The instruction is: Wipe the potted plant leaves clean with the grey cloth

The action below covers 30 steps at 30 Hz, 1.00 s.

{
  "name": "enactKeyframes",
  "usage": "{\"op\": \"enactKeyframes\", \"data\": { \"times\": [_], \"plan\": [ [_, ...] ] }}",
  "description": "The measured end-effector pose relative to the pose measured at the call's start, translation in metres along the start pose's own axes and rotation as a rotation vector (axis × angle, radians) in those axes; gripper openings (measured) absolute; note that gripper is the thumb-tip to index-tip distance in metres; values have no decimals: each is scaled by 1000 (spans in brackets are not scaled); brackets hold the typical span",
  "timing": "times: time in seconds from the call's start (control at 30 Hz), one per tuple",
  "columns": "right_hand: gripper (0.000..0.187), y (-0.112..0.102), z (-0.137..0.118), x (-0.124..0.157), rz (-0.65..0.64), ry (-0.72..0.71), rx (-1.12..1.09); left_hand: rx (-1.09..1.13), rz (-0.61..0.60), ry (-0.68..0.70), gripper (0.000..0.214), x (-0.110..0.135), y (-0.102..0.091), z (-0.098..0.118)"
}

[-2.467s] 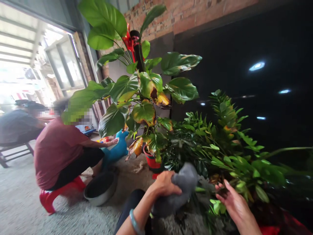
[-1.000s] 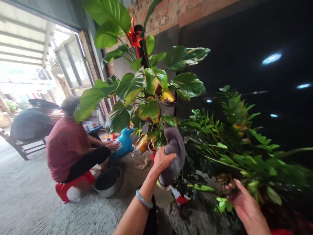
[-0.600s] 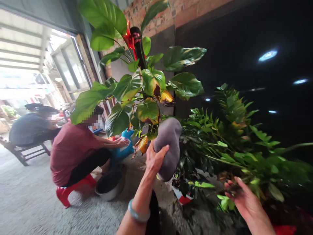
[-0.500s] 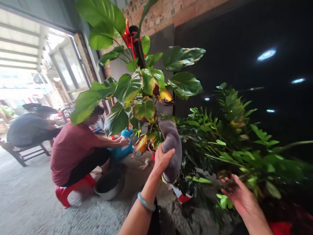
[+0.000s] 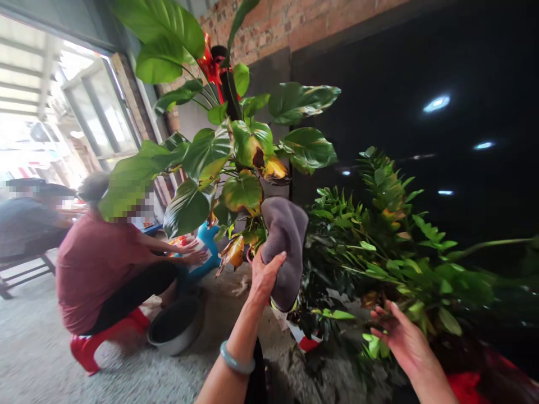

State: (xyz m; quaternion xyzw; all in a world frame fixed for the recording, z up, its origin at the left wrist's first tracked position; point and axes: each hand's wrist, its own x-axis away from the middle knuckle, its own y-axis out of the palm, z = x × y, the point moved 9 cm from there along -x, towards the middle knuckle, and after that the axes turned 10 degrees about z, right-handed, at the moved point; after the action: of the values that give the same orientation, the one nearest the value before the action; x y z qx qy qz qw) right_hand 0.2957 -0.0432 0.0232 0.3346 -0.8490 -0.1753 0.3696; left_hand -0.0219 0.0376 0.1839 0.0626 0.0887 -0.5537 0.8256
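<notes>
My left hand (image 5: 264,274) is raised and closed on a grey cloth (image 5: 285,247), pressed against the leaves of a bushy plant with small glossy leaflets (image 5: 370,252). My right hand (image 5: 400,339) reaches in low at the right, palm up, fingers spread under a drooping frond (image 5: 404,308) of that plant. A tall plant with broad green and yellowing leaves (image 5: 236,163) climbs a dark pole (image 5: 225,84) with a red ribbon just behind the cloth.
A person in a maroon shirt (image 5: 96,264) squats on a red stool (image 5: 90,345) at left, hands on a blue object (image 5: 206,252). A grey basin (image 5: 174,325) sits on the gravelly floor. Another seated person (image 5: 25,219) is farther left. A dark glossy wall (image 5: 421,112) stands behind.
My left hand has lifted the grey cloth from low beside the pot up onto the bushy plant's leaves. My right hand stayed under the frond.
</notes>
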Motion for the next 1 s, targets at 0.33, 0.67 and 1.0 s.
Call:
{"op": "enactKeyframes", "data": {
  "times": [0.33,0.67,1.0],
  "plan": [
    [47,-3,2,1,10,-9,62,-159,-702,-167,30,71,37,-15],
    [46,-1,1,1,28,-40,8,-181,-344,142,36,31,76,9],
    [47,-6,-4,-4,-31,-88,41,49,-494,60,37,36,78,43]
  ]
}}
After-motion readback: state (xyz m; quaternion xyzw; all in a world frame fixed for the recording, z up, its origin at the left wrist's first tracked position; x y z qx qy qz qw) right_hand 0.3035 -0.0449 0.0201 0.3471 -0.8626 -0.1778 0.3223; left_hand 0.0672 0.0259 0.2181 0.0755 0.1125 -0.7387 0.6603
